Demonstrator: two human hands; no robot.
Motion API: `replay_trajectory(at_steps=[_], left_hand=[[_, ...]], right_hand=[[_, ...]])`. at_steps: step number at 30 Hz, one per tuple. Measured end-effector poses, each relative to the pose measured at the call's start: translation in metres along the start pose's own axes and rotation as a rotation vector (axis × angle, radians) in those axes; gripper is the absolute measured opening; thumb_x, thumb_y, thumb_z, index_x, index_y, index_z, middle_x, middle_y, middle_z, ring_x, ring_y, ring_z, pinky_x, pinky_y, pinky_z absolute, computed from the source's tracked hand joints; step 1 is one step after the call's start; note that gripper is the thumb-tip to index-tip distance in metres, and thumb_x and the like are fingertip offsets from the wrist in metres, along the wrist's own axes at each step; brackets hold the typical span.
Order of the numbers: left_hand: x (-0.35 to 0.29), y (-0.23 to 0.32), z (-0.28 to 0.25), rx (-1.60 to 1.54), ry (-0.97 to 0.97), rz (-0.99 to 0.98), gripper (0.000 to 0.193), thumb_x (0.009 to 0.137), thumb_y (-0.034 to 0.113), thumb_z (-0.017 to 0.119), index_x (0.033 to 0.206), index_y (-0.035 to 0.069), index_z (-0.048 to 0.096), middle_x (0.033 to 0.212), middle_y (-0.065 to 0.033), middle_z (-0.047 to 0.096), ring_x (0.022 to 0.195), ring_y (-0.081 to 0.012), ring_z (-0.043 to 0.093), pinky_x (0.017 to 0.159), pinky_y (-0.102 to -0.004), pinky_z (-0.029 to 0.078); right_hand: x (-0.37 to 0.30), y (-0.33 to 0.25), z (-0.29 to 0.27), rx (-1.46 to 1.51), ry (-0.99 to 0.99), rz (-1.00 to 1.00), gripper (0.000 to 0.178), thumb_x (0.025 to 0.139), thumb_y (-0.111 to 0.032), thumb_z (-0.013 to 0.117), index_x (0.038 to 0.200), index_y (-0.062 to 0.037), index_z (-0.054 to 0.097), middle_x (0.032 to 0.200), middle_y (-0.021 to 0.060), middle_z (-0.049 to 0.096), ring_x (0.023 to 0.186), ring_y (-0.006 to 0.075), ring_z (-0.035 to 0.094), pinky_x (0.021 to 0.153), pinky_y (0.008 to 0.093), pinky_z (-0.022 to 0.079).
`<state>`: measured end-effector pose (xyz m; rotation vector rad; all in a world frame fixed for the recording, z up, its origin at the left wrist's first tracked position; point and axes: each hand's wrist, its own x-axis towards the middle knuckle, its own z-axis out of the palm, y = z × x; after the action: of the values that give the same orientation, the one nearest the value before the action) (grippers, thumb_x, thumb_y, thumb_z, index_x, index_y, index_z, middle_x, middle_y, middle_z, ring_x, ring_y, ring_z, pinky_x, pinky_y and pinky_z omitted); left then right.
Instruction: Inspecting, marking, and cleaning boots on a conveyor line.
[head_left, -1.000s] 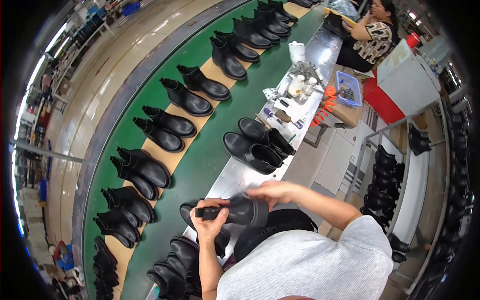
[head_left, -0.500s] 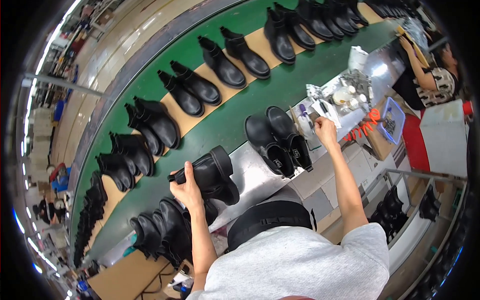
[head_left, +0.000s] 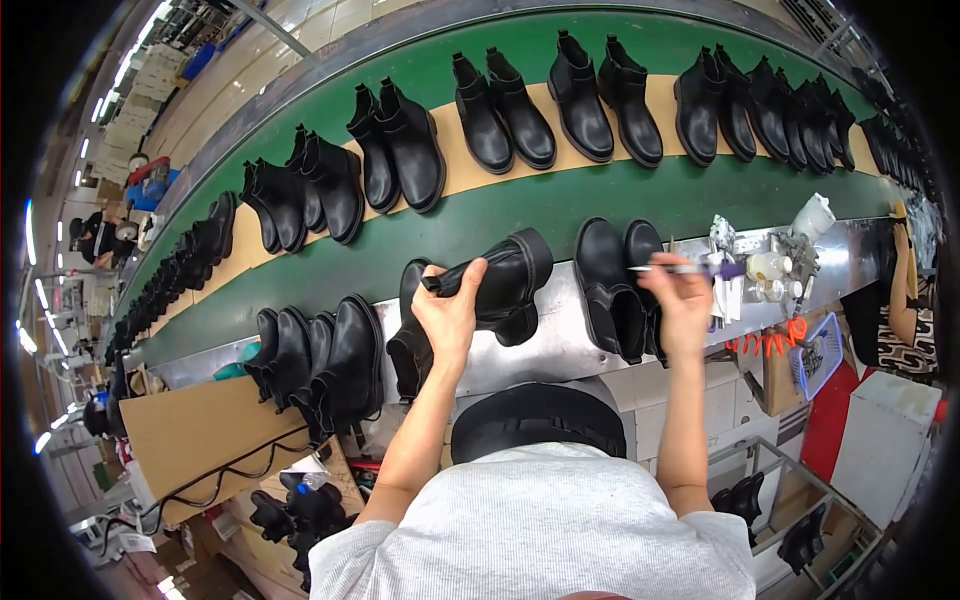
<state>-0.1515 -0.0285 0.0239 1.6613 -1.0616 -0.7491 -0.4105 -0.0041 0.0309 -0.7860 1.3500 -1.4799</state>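
My left hand (head_left: 447, 308) is closed round a black ankle boot (head_left: 512, 288), held tilted with its sole side up to the right. In my right hand (head_left: 684, 305) is a slim pen-like tool (head_left: 722, 270) with a purple end and a pale tip pointing left; motion blurs it. That hand hovers over a pair of black boots (head_left: 600, 258) on the metal bench edge and partly covers the right one. Behind my left wrist another black boot (head_left: 408, 345) stands on the bench. Several more boots (head_left: 350, 355) stand to its left.
A green belt (head_left: 540, 200) carries pairs of black boots (head_left: 400, 150) on a tan strip. To the right are bottles (head_left: 768, 268), an orange coiled hose (head_left: 770, 342), a blue basket (head_left: 818, 358) and a co-worker's arm (head_left: 903, 275). A cardboard sheet (head_left: 205, 435) lies at lower left.
My right hand has come away from the items on the bench and moved left, with the pen-like tool now visible in it. The view has turned; my left hand still holds the boot.
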Motion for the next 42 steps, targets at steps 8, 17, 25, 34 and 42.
replay_trajectory(at_steps=[8,17,25,34,42], left_hand=[[-0.022,0.009,-0.001,-0.146,0.066,-0.013,0.027,0.073,0.017,0.076,0.072,-0.001,0.056,0.064,0.0019,0.054,0.059,-0.0034,0.044,0.056,-0.0181,0.039],[-0.027,0.003,-0.003,-0.202,0.085,-0.034,0.027,0.073,0.016,0.075,0.073,-0.002,0.057,0.064,-0.0004,0.056,0.06,-0.0044,0.047,0.056,-0.0191,0.041],[0.072,-0.026,-0.006,-0.353,-0.336,-0.163,0.025,0.076,0.02,0.07,0.068,0.006,0.052,0.067,0.0006,0.053,0.061,-0.0072,0.049,0.056,-0.0221,0.041],[0.132,0.021,0.025,-0.449,-0.839,-0.05,0.02,0.075,0.016,0.067,0.066,0.005,0.052,0.063,-0.0012,0.053,0.056,-0.0064,0.051,0.048,-0.0214,0.039],[0.129,0.018,0.061,-0.329,-1.061,-0.06,0.02,0.069,0.017,0.071,0.065,0.01,0.053,0.064,0.0053,0.05,0.059,-0.0036,0.046,0.055,-0.0203,0.036]], right_hand=[[-0.029,0.045,0.098,0.033,-0.118,-0.111,0.017,0.075,-0.002,0.067,0.092,-0.0001,0.065,0.089,0.0071,0.062,0.077,0.0115,0.059,0.065,0.0229,0.048],[-0.027,0.047,0.104,-0.29,-0.147,-0.441,0.016,0.072,0.003,0.065,0.087,0.0012,0.062,0.09,0.0154,0.063,0.08,0.0222,0.063,0.073,0.0283,0.049],[-0.039,0.027,0.08,-0.21,-0.093,-0.355,0.011,0.076,0.005,0.061,0.086,0.0011,0.058,0.093,0.0116,0.061,0.086,0.0178,0.062,0.068,0.0249,0.05],[0.017,-0.012,-0.078,-0.582,0.317,-0.295,0.016,0.084,-0.008,0.056,0.095,0.0036,0.054,0.088,0.013,0.061,0.081,0.019,0.063,0.063,0.0265,0.053],[0.056,0.056,-0.162,-1.466,0.033,0.204,0.033,0.067,-0.02,0.064,0.092,0.0014,0.061,0.083,0.0237,0.063,0.084,0.0385,0.06,0.076,0.0426,0.047]])
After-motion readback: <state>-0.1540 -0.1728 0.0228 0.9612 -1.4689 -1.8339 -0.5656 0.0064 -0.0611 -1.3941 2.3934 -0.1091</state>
